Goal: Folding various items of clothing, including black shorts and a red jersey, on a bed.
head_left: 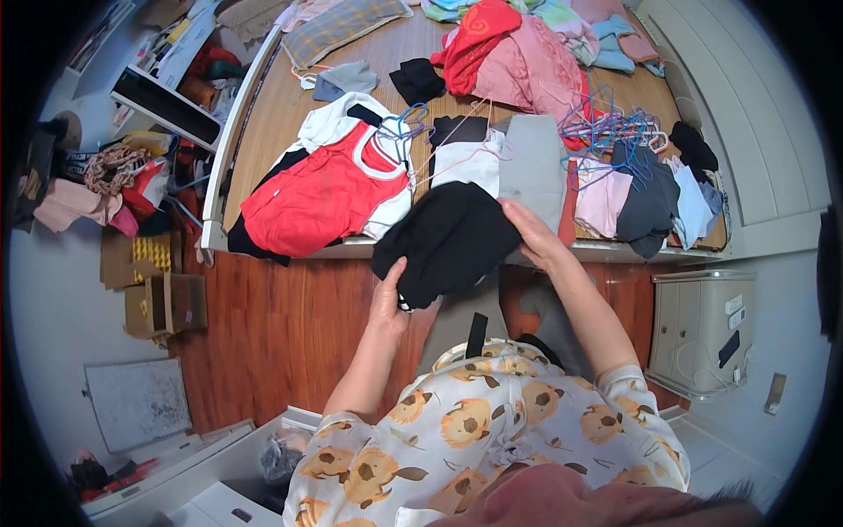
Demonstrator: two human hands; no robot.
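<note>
A black folded garment [448,241] is held between my two hands, in front of the bed's near edge. At its lower left corner my left hand [388,294] grips it with the thumb on top. My right hand [532,234] closes on its right edge, and the fingers beneath are partly hidden. Just beyond the garment lie a folded white cloth [468,167] and a grey folded garment [532,167]. To the left, a red sleeveless top with white trim [316,198] lies over white and black clothes on hangers.
Blue and purple hangers [619,127] are heaped at the right, beside folded pink [601,195] and dark grey clothes [645,198]. Red and pink bedding [527,61] lies farther back. A beige cabinet [700,329] stands right of the bed, cardboard boxes [176,303] at left.
</note>
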